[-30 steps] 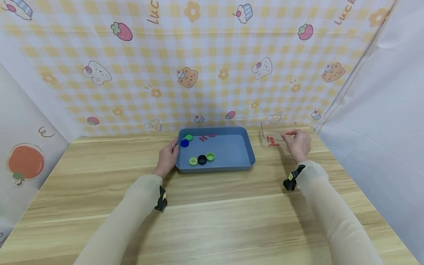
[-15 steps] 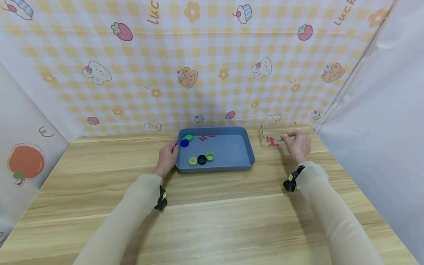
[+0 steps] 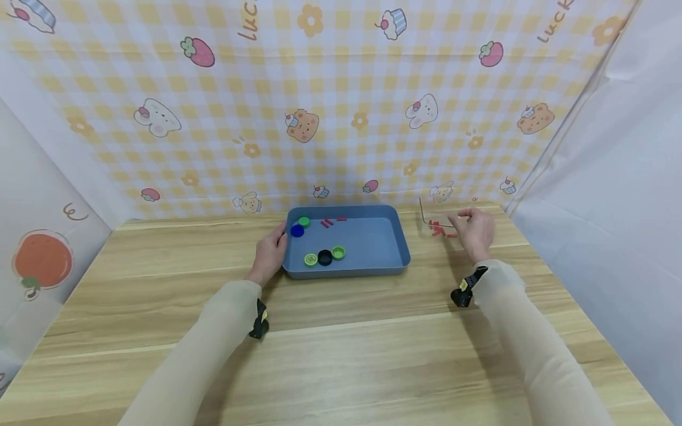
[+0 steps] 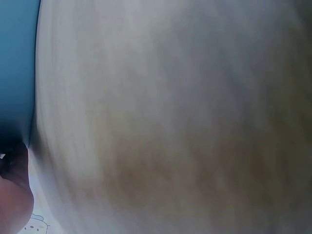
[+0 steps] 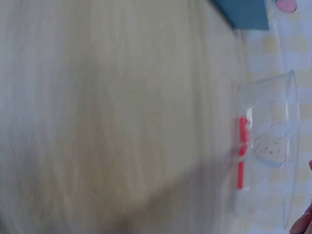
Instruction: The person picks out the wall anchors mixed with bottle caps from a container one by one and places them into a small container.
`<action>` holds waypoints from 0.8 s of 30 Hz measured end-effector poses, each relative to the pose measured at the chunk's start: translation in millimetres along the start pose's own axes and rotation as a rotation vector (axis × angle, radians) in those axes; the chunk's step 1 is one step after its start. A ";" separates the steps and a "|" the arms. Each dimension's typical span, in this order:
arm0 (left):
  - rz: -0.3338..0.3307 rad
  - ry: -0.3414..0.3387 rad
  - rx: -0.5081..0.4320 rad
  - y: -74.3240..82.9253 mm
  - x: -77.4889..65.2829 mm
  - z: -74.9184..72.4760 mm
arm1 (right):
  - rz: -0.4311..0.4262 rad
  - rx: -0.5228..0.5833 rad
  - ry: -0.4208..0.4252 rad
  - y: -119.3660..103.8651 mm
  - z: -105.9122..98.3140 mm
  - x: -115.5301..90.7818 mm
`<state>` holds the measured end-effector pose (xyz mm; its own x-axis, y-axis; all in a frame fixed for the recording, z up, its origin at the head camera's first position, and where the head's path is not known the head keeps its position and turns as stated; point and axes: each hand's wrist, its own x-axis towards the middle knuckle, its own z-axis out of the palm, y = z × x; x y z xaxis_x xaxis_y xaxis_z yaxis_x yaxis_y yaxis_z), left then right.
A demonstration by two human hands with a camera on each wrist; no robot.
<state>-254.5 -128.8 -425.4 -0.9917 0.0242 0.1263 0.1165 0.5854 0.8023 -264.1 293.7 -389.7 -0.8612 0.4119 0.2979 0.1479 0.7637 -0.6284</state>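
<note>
At the left end of a blue tray [image 3: 367, 239], my left hand [image 3: 270, 253] grips the tray's wall. Only a fingertip [image 4: 19, 163] shows against the tray's side in the left wrist view. My right hand [image 3: 476, 232] is at a clear box [image 3: 424, 214], thumb and forefinger close together over its right part. Whether they pinch anything is hidden. Several short red sticks [image 3: 437, 228] lie in the box. In the right wrist view the box [image 5: 287, 97] stands nearly whole, with fingertips [image 5: 302, 222] just beyond its rim.
The tray holds a green cap [image 3: 303, 222], a blue cap [image 3: 297, 231], a black cap [image 3: 325, 257], two light green caps [image 3: 338, 252] and three red sticks [image 3: 341, 219]. A checked cloth [image 3: 341, 118] hangs behind the wooden table [image 3: 341, 367].
My right hand has shifted slightly left over the clear box. A red stick now shows just below its fingertips. My left hand and the tray stay put.
</note>
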 end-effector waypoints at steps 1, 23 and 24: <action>0.001 0.002 0.001 -0.4 0.1 0.3 | -0.003 0.022 -0.006 -3.0 0.7 -0.7; -0.017 0.001 0.000 -3.3 2.3 1.2 | 0.010 0.403 -0.176 -118.6 63.7 -30.7; -0.018 0.002 -0.001 -3.0 2.2 1.0 | 0.020 0.407 -0.191 -123.6 68.2 -33.2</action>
<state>-257.1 -129.7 -428.1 -0.9935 0.0124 0.1128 0.0988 0.5846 0.8053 -287.0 151.8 -371.0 -0.9400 0.2966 0.1687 -0.0048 0.4827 -0.8758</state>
